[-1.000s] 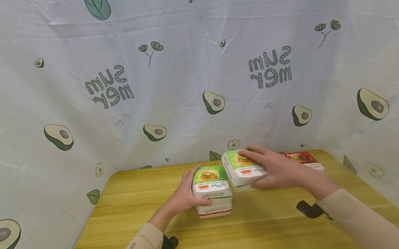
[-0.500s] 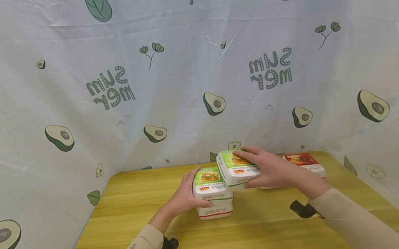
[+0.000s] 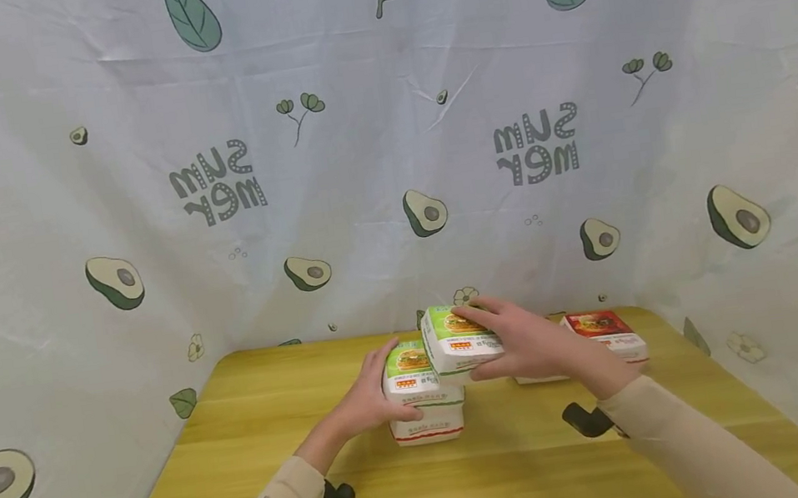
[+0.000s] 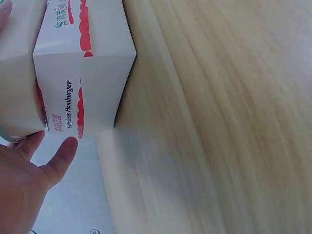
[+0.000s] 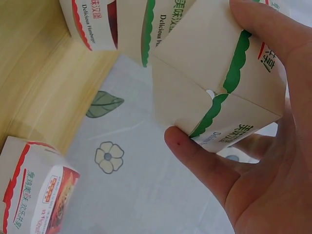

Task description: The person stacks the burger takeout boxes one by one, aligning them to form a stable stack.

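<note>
Two hamburger boxes stand stacked near the table's middle in the head view: a red-trimmed white box (image 3: 428, 427) below and a green-topped box (image 3: 405, 383) above. My left hand (image 3: 366, 403) grips the upper box from the left, thumb on its near side, fingers toward the back. In my right hand (image 3: 525, 340) I hold another green-topped hamburger box (image 3: 451, 353), slightly tilted, at the right part of the stack's top. Thumb and fingers clasp that held box (image 5: 195, 73) in the right wrist view. Whether it touches the box below is unclear.
A red-topped hamburger box (image 3: 602, 331) sits at the table's back right. A white edge (image 3: 541, 379) shows below my right hand, its source mostly hidden. Behind the wooden table (image 3: 273, 383) hangs a patterned cloth (image 3: 357, 162).
My right hand has carried its green-topped box leftward, from beside the stack to over its right part. The red-topped box shows more now. My left hand stays on the stack.
</note>
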### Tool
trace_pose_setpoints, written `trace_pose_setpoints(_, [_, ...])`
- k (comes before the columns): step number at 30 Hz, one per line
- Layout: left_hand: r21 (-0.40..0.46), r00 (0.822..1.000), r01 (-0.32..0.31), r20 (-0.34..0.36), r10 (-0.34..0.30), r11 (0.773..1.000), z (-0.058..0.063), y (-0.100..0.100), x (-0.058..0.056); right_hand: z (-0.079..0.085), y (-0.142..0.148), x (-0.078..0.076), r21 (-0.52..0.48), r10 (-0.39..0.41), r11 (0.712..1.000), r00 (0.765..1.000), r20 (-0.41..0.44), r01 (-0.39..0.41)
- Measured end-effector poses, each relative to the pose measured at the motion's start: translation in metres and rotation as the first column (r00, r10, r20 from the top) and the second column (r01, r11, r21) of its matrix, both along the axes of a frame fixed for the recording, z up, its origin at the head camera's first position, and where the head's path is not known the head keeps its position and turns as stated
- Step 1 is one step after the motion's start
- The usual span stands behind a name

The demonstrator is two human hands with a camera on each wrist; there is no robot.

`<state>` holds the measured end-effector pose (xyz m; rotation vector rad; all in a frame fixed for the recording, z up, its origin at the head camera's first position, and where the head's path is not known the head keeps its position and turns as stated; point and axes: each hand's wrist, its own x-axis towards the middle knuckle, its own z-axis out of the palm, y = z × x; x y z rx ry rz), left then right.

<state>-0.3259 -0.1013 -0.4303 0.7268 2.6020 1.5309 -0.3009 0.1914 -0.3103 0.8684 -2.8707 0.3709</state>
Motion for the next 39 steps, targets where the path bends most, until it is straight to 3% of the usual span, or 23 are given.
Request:
trace_pose_setpoints(7, [0.002,1.0,0.003,0.009,-0.003,1.0,-0.002,0.0,0.002,0.002,-0.006,0.001,0.003,0.005,1.0,0.999,0.032,-0.005])
trace_pose_setpoints(14, [-0.017,1.0,0.001,-0.023,-0.002,1.0,0.002,0.002,-0.001,0.006,-0.009,-0.004,0.026,0.007,1.0,1.0,0.008,-0.007])
trace_pose_setpoints(23, [-0.027,1.0,0.003,0.0,-0.003,1.0,0.002,0.001,0.003,0.005,-0.015,-0.003,0.031,0.027,0.999,1.0,0.002,-0.027])
trace_pose_setpoints(39, [-0.016,1.0,0.02,-0.004,-0.02,1.0,0.001,-0.001,0.0,0.006,-0.027,-0.006,0.029,0.057,0.998,0.998,-0.016,-0.057])
